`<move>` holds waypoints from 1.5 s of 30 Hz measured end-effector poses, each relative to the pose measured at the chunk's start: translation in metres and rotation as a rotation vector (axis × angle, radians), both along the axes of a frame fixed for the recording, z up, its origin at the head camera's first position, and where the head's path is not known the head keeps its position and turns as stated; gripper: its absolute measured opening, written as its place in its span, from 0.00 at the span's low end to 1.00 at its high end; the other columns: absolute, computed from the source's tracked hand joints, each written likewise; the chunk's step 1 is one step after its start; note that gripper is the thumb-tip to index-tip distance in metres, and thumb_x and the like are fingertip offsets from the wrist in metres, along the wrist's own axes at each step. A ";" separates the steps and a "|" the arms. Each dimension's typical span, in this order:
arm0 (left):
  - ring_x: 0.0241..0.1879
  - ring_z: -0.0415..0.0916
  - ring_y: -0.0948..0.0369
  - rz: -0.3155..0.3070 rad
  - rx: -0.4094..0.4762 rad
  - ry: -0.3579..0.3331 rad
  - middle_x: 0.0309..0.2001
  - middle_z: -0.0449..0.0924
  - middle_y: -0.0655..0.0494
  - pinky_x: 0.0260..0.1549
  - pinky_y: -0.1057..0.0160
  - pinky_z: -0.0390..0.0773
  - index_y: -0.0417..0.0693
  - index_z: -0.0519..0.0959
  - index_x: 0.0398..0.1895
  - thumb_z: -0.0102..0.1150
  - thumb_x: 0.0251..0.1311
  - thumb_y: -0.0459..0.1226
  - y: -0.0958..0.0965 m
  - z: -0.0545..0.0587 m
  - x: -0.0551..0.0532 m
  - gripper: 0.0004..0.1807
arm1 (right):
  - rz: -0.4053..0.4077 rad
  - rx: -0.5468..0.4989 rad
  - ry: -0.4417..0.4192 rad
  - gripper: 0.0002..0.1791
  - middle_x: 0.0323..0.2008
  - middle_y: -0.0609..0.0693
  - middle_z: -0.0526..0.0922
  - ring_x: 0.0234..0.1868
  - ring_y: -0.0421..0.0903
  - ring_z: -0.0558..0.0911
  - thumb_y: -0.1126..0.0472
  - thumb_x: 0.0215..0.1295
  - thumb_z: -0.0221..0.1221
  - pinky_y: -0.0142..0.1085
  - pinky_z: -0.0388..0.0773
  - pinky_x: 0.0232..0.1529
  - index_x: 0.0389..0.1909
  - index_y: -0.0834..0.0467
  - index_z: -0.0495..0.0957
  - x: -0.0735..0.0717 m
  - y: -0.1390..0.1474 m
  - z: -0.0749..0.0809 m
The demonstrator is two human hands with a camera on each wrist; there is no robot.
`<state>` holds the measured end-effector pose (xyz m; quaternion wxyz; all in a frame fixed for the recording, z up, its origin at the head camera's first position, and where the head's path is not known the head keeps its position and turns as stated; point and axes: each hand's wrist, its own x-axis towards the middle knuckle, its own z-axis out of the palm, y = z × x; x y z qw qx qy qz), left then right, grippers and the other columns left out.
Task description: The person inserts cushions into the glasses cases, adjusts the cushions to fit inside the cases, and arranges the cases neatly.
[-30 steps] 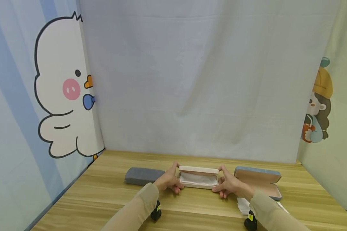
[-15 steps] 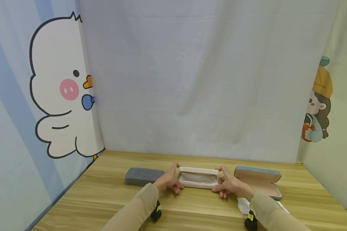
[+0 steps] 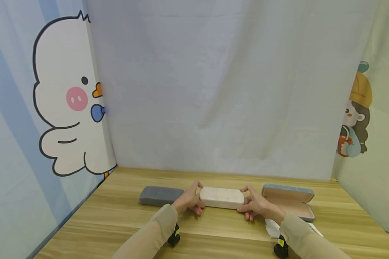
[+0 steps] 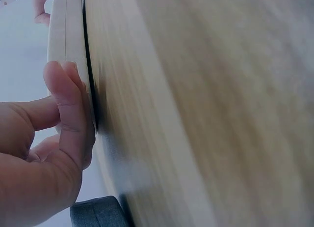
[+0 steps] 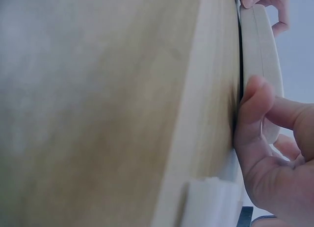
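A cream-white glasses case (image 3: 222,198) lies closed on the wooden table, straight in front of me. At its left end, my left hand (image 3: 191,200) grips it, with thumb at the near edge and a finger at the back. My right hand (image 3: 256,204) holds the opposite end the same way. Seen from the left wrist, the case (image 4: 65,35) shows a thin seam where lid and base meet, and the fingers of the left hand (image 4: 59,133) wrap its end. The right wrist view has the right hand (image 5: 274,138) curled round the other end.
Left of the white case sits a closed grey-blue glasses case (image 3: 161,196). To the right, a blue glasses case (image 3: 290,205) stands open, its lining pinkish-beige. A white cloth (image 3: 272,228) lies by the right forearm. A pale curtain (image 3: 214,90) hangs behind the table.
The white case's lid has come down from partly raised to closed, hiding the white cloth inside. Both hands stay at its ends.
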<state>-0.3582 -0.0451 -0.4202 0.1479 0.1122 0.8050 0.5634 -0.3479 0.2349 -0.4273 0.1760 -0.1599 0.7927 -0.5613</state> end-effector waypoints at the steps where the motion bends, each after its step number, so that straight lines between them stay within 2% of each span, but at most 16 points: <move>1: 0.10 0.73 0.62 -0.002 -0.001 0.003 0.24 0.81 0.34 0.11 0.66 0.79 0.42 0.57 0.57 0.59 0.52 0.16 0.001 -0.001 0.000 0.33 | -0.003 0.001 0.000 0.37 0.25 0.54 0.75 0.15 0.42 0.77 0.69 0.61 0.62 0.32 0.78 0.15 0.62 0.62 0.48 0.000 0.000 0.000; 7: 0.10 0.74 0.62 -0.017 0.002 0.021 0.25 0.81 0.31 0.12 0.64 0.81 0.42 0.57 0.56 0.58 0.52 0.16 0.003 -0.004 0.000 0.32 | -0.022 0.016 0.009 0.36 0.25 0.54 0.76 0.15 0.42 0.78 0.70 0.62 0.62 0.32 0.77 0.16 0.63 0.62 0.48 0.005 0.003 0.000; 11: 0.09 0.73 0.62 -0.015 -0.024 0.043 0.25 0.81 0.33 0.12 0.63 0.81 0.42 0.56 0.59 0.59 0.52 0.17 0.005 -0.001 0.004 0.35 | -0.040 0.034 0.024 0.37 0.26 0.56 0.77 0.15 0.43 0.78 0.70 0.61 0.61 0.34 0.78 0.16 0.65 0.63 0.49 0.008 0.003 0.006; 13: 0.09 0.71 0.62 -0.002 -0.058 0.061 0.24 0.80 0.36 0.10 0.63 0.80 0.42 0.55 0.61 0.59 0.50 0.17 0.005 0.003 0.007 0.37 | -0.056 0.042 0.027 0.38 0.26 0.56 0.78 0.15 0.43 0.78 0.70 0.61 0.62 0.35 0.79 0.16 0.66 0.63 0.49 0.010 0.004 0.010; 16: 0.07 0.69 0.63 0.008 -0.137 0.131 0.22 0.79 0.40 0.09 0.62 0.79 0.41 0.56 0.62 0.60 0.48 0.19 0.009 0.012 0.015 0.38 | -0.081 0.035 0.034 0.38 0.28 0.58 0.79 0.16 0.44 0.78 0.68 0.63 0.61 0.37 0.80 0.17 0.68 0.63 0.50 0.017 0.009 0.020; 18: 0.07 0.69 0.63 0.000 -0.169 0.165 0.21 0.77 0.41 0.09 0.60 0.79 0.40 0.58 0.59 0.62 0.48 0.21 0.016 0.020 0.021 0.35 | -0.096 0.019 0.043 0.35 0.29 0.58 0.78 0.16 0.44 0.79 0.65 0.66 0.59 0.39 0.80 0.17 0.68 0.64 0.50 0.022 0.017 0.026; 20: 0.07 0.70 0.63 -0.023 -0.160 0.168 0.20 0.75 0.43 0.10 0.59 0.81 0.39 0.60 0.57 0.64 0.50 0.23 0.028 0.027 0.028 0.31 | -0.111 -0.002 0.048 0.33 0.30 0.57 0.78 0.17 0.44 0.79 0.61 0.69 0.57 0.39 0.80 0.18 0.67 0.64 0.51 0.027 0.028 0.032; 23: 0.09 0.72 0.62 -0.067 -0.072 0.077 0.21 0.74 0.45 0.12 0.60 0.82 0.38 0.63 0.54 0.65 0.52 0.25 0.048 0.032 0.041 0.28 | -0.132 -0.021 0.031 0.31 0.33 0.55 0.78 0.18 0.42 0.79 0.54 0.72 0.54 0.36 0.78 0.17 0.66 0.63 0.52 0.035 0.051 0.040; 25: 0.10 0.73 0.61 -0.087 0.013 -0.010 0.22 0.76 0.43 0.13 0.63 0.82 0.38 0.65 0.52 0.65 0.53 0.24 0.063 0.030 0.049 0.25 | -0.158 -0.024 0.023 0.31 0.34 0.53 0.78 0.18 0.41 0.78 0.51 0.72 0.53 0.33 0.76 0.17 0.66 0.64 0.53 0.043 0.067 0.044; 30: 0.12 0.76 0.62 -0.130 0.153 -0.202 0.30 0.83 0.34 0.13 0.70 0.80 0.36 0.68 0.49 0.64 0.54 0.24 0.101 0.018 0.064 0.20 | -0.228 -0.006 0.018 0.30 0.32 0.51 0.78 0.16 0.38 0.76 0.50 0.72 0.52 0.27 0.69 0.14 0.63 0.66 0.57 0.063 0.110 0.045; 34: 0.13 0.77 0.62 -0.102 0.238 -0.298 0.33 0.83 0.31 0.14 0.72 0.81 0.35 0.70 0.43 0.63 0.54 0.23 0.132 0.008 0.075 0.16 | -0.239 0.028 -0.015 0.25 0.30 0.49 0.78 0.15 0.35 0.75 0.52 0.73 0.51 0.25 0.65 0.14 0.59 0.66 0.60 0.077 0.142 0.037; 39: 0.16 0.81 0.59 -0.013 0.320 -0.334 0.34 0.82 0.27 0.17 0.68 0.83 0.38 0.73 0.27 0.64 0.51 0.21 0.161 -0.001 0.087 0.09 | -0.234 0.103 -0.059 0.26 0.26 0.48 0.79 0.13 0.33 0.74 0.54 0.72 0.53 0.22 0.63 0.13 0.57 0.71 0.59 0.090 0.171 0.027; 42: 0.19 0.84 0.54 0.049 0.314 -0.324 0.32 0.83 0.29 0.17 0.67 0.84 0.41 0.74 0.19 0.65 0.50 0.21 0.173 -0.002 0.090 0.12 | -0.254 0.150 -0.083 0.26 0.23 0.46 0.78 0.13 0.32 0.74 0.54 0.69 0.56 0.21 0.64 0.13 0.53 0.71 0.61 0.095 0.179 0.021; 45: 0.23 0.85 0.47 0.101 0.304 -0.311 0.29 0.83 0.31 0.16 0.67 0.83 0.41 0.72 0.18 0.64 0.49 0.20 0.183 -0.001 0.091 0.13 | -0.276 0.185 -0.121 0.23 0.20 0.44 0.78 0.13 0.32 0.75 0.53 0.67 0.58 0.20 0.65 0.13 0.47 0.68 0.64 0.098 0.183 0.017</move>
